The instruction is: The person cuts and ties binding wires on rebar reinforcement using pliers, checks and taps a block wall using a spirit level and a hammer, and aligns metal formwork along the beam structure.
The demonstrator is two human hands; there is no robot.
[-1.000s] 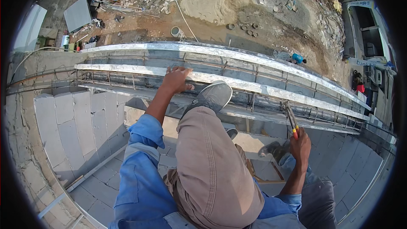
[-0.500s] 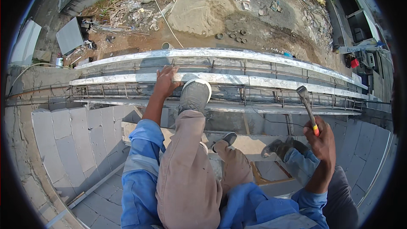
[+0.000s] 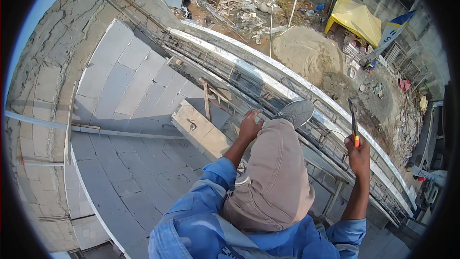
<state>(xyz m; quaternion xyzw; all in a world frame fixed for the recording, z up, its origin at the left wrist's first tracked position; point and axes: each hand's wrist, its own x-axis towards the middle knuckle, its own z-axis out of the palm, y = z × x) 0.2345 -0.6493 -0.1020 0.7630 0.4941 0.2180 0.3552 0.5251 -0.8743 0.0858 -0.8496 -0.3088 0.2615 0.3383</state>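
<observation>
Right hand [image 3: 358,155] clamped on a hand tool [image 3: 354,120], left hand [image 3: 250,125] loosely bent and apparently empty, the two well apart.

From my head view, the tool points up from the right fist, its metal head seen across the outer white board's edge [image 3: 314,90]; I can't tell whether they touch. The raised trouser knee [image 3: 275,172] stands between the hands, and a grey shoe [image 3: 297,111] crowds the inner white board [image 3: 237,61]; I can't tell if the left hand touches the knee. Steel bars run along the boards. On my left, a pale ledge [image 3: 203,132] carries a small round object [image 3: 192,125] near its far corner, with wooden strips [image 3: 207,100] just beyond. Past the outer board lie a sand heap [image 3: 306,52] and a yellow canopy [image 3: 354,19].
</observation>
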